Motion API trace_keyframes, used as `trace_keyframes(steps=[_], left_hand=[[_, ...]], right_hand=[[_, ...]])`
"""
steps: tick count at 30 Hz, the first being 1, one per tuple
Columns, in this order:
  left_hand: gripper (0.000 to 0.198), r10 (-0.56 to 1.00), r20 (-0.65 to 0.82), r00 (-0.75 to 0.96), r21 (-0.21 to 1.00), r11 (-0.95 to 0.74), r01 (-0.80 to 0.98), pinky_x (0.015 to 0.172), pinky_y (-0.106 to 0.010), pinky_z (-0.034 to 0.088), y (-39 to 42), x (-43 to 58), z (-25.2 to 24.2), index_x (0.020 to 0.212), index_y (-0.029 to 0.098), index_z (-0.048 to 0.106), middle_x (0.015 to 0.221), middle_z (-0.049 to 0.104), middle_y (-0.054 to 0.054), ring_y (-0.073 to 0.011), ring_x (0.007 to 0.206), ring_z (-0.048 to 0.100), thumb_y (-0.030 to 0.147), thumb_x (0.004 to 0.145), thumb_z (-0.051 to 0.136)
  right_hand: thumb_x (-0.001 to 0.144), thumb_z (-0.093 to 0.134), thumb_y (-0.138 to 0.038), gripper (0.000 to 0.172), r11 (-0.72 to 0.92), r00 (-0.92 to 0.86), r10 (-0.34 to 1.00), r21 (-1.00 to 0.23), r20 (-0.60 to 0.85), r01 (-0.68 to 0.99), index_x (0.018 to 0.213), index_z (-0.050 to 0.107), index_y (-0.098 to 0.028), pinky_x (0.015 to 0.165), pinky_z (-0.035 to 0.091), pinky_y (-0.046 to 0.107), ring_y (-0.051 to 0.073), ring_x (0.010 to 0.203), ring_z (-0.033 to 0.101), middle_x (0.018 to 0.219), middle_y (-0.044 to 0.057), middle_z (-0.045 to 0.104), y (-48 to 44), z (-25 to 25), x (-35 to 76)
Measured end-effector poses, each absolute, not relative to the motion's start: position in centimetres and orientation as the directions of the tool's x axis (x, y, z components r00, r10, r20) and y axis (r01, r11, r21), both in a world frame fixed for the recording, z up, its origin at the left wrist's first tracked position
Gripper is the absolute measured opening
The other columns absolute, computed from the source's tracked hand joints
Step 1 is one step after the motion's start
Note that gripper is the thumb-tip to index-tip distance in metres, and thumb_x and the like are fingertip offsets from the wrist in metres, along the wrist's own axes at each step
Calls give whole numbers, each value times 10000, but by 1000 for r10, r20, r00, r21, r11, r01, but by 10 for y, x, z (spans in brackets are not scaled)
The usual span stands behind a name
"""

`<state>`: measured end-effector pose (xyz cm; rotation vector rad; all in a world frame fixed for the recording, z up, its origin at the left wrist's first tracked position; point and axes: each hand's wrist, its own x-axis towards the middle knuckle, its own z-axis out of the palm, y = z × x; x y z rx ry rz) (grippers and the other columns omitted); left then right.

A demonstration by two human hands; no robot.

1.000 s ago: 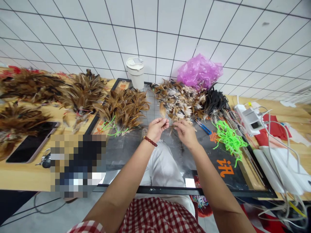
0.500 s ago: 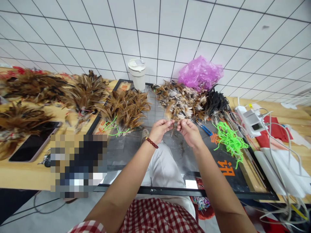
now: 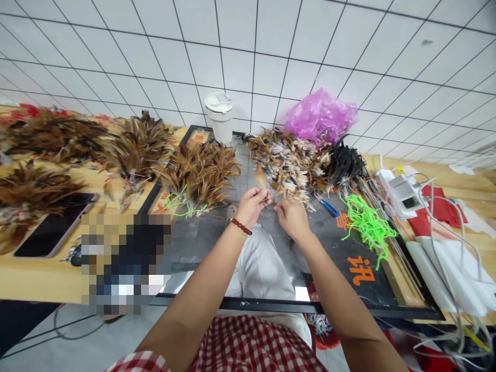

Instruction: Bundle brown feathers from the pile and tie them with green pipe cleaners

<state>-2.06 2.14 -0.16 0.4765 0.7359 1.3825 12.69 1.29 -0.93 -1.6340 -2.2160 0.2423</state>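
Note:
My left hand, with a red bead bracelet on the wrist, is closed in a pinch on a small brown feather that stands up from its fingertips. My right hand is closed just to its right, fingertips almost touching the left hand's; what it pinches is too small to make out. Both hands hover over a glass table top, right in front of a loose pile of mixed brown and white feathers.
Brown feather bundles lie to the left and over a wooden table with a phone. Behind stand a white cup and a pink plastic bag. Right: black feathers, blue scissors, green cords, white cables.
My hands lowered slightly and the right hand drew a little back from the feather pile toward me. The left hand keeps its feather upright.

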Motion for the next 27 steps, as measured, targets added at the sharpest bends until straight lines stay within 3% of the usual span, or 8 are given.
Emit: trace_keyframes(steps=[3, 7, 10, 13, 19, 27], left_hand=[[265, 982, -189, 7, 694, 138, -707, 736, -273, 477, 22, -19, -1, 661, 134, 563, 787, 675, -25, -104, 719, 614, 224, 595, 803], [291, 986, -168, 1, 711, 122, -692, 883, -298, 455, 21, -16, -1, 636, 133, 555, 873, 698, -53, -151, 940, 634, 230, 566, 820], [322, 988, -155, 11, 756, 126, -642, 906, -301, 452, 20, -15, -1, 624, 133, 546, 897, 702, -59, -165, 987, 626, 262, 551, 831], [350, 984, -167, 62, 777, 169, -606, 838, -331, 499, 19, -15, -1, 641, 129, 538, 946, 702, -68, -171, 898, 650, 298, 553, 831], [335, 958, -251, 138, 819, 286, -497, 675, -286, 539, 18, -16, 1, 663, 115, 541, 850, 695, -67, -134, 696, 668, 297, 602, 816], [262, 927, -320, 194, 847, 371, -381, 543, -249, 528, 15, -18, 9, 721, 105, 581, 761, 699, -75, -157, 618, 680, 271, 668, 778]], right_hand=[[882, 455, -248, 149, 360, -281, 926, -372, 251, 855, 827, 579, -188, 804, 368, 364, 246, 892, 525, 906, 109, 606, 15, -8, 130], [911, 395, -294, 194, 494, -352, 869, -646, 348, 582, 764, 483, -203, 768, 382, 327, 196, 806, 503, 796, 53, 554, 18, -6, 136], [903, 429, -355, 219, 405, -359, 893, -836, 273, 372, 737, 455, -214, 680, 371, 288, 157, 687, 453, 697, -3, 480, 19, -7, 138], [879, 479, -421, 248, 263, -338, 922, -946, 189, 189, 736, 466, -219, 646, 365, 270, 141, 655, 428, 675, -21, 451, 22, -11, 138], [814, 575, -486, 272, 111, -190, 975, -994, 111, -13, 774, 538, -220, 671, 402, 272, 136, 672, 476, 730, -9, 540, 25, -13, 137], [824, 596, -458, 253, 83, -148, 984, -990, 101, -118, 765, 563, -215, 666, 411, 257, 120, 662, 503, 716, -16, 578, 25, -14, 135]])
